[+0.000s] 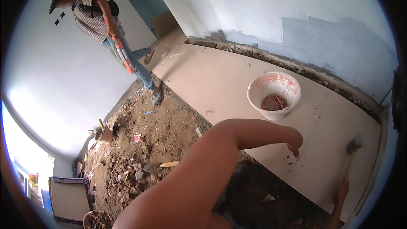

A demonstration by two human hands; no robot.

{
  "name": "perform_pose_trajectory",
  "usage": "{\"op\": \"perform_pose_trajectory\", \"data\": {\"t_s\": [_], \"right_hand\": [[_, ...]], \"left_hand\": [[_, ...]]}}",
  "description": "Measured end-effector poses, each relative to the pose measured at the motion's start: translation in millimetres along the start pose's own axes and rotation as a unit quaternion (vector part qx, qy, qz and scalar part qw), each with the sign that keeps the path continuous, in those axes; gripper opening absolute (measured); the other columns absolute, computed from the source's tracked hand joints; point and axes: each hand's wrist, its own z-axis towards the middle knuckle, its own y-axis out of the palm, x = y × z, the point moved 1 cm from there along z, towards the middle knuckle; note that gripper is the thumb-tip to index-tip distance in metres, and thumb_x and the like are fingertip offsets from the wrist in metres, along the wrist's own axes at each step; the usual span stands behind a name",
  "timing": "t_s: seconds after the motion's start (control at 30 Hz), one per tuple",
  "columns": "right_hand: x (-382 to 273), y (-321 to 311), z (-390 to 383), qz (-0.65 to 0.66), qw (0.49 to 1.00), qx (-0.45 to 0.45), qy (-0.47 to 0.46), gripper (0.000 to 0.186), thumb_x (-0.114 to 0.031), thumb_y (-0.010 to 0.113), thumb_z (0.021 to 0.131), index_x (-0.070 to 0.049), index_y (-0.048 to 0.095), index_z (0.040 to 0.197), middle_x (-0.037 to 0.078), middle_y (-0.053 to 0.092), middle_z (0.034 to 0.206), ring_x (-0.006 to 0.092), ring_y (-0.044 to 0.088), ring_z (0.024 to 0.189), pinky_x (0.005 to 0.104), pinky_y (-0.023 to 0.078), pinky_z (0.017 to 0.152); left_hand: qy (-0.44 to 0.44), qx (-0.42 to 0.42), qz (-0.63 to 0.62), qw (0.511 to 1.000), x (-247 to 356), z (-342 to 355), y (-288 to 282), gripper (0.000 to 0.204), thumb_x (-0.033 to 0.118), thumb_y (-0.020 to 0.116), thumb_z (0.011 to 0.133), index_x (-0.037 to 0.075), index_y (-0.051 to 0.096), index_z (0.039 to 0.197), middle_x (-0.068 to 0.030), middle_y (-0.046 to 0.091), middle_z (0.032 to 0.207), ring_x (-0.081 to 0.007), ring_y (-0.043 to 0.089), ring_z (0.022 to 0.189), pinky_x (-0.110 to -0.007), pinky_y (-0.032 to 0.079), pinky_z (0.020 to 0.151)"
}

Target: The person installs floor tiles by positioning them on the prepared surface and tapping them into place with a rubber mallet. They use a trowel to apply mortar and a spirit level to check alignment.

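Observation:
My left arm reaches across the middle, and my left hand (292,141) hangs bent over a large beige tile (227,76). Its fingers point down close to dark crumbs by a tile joint; most of them are hidden behind the hand, so their grip is unclear. At the lower right my right hand (342,190) is closed round the wooden handle of a mallet (354,145). The mallet's dark head is blurred and lies over the tile near the right wall. A white bucket (254,95), stained orange inside with brown muck at the bottom, stands on the tiles beyond my left hand.
Another person (95,15) walks at the far left, carrying a long red and grey tool (123,55). Rubble and soil (144,144) cover the left floor, with a wooden handle (170,164) there. A debris-filled gap (271,61) runs below the pale wall (254,8). A small pot (104,135) stands left.

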Motion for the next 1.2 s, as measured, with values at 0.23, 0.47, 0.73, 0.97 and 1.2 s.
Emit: {"op": "perform_pose_trajectory", "data": {"t_s": [0.23, 0.47, 0.73, 0.97, 1.2], "right_hand": [[-51.9, -2.7, -28.2, 0.070, 0.995, -0.026, 0.061, 0.049, -0.033, 0.034, 0.105, 0.005, 0.052, 0.131, 0.026, 0.059, 0.120, 0.0393, 0.055, 0.120, 0.0455, 0.041, 0.102], [-28.2, 8.6, -20.5, 0.097, 0.994, -0.036, 0.039, 0.048, -0.032, 0.035, 0.105, 0.003, 0.051, 0.134, 0.026, 0.059, 0.121, 0.0373, 0.054, 0.122, 0.0432, 0.040, 0.104], [-22.7, 8.0, -23.9, 0.100, 0.992, -0.053, 0.051, 0.048, -0.033, 0.035, 0.105, 0.002, 0.051, 0.134, 0.026, 0.059, 0.122, 0.0367, 0.054, 0.121, 0.0429, 0.040, 0.104], [-35.8, 11.3, -43.6, 0.109, 0.989, -0.026, 0.094, 0.045, -0.036, 0.038, 0.106, 0.004, 0.056, 0.113, 0.025, 0.062, 0.104, 0.0366, 0.057, 0.091, 0.0445, 0.045, 0.085], [-109.0, -41.8, -56.2, 0.119, 0.985, -0.042, 0.122, 0.047, -0.039, 0.043, 0.104, 0.006, 0.056, 0.108, 0.026, 0.065, 0.086, 0.0402, 0.067, 0.079, 0.0463, 0.051, 0.071]], "left_hand": [[-0.212, 0.241, -0.062, 0.945, -89.4, -233.5, -14.3, 0.079, 0.057, 0.060, 0.089, 0.001, 0.043, 0.143, -0.0224, 0.053, 0.138, -0.0349, 0.051, 0.128, -0.044, 0.041, 0.107], [-0.590, 0.481, 0.033, 0.648, -117.6, -509.3, 63.6, 0.077, 0.054, 0.065, 0.087, 0.000, 0.047, 0.140, -0.0224, 0.044, 0.146, -0.0377, 0.043, 0.135, -0.045, 0.035, 0.112], [-0.767, 0.578, 0.088, 0.264, -103.2, -701.3, 114.6, 0.100, 0.060, 0.071, 0.076, -0.005, 0.034, 0.143, -0.0295, 0.036, 0.147, -0.0415, 0.037, 0.137, -0.047, 0.033, 0.112], [-0.647, 0.666, -0.271, 0.254, -196.7, -792.9, 178.8, 0.101, 0.060, 0.075, 0.074, -0.005, 0.040, 0.142, -0.0231, 0.051, 0.129, -0.0325, 0.055, 0.116, -0.036, 0.047, 0.098], [-0.415, 0.803, -0.400, 0.151, -233.5, -879.0, 218.5, 0.045, 0.040, 0.068, 0.086, 0.005, 0.061, 0.113, -0.0069, 0.057, 0.092, -0.0214, 0.054, 0.081, -0.041, 0.049, 0.075]]}}
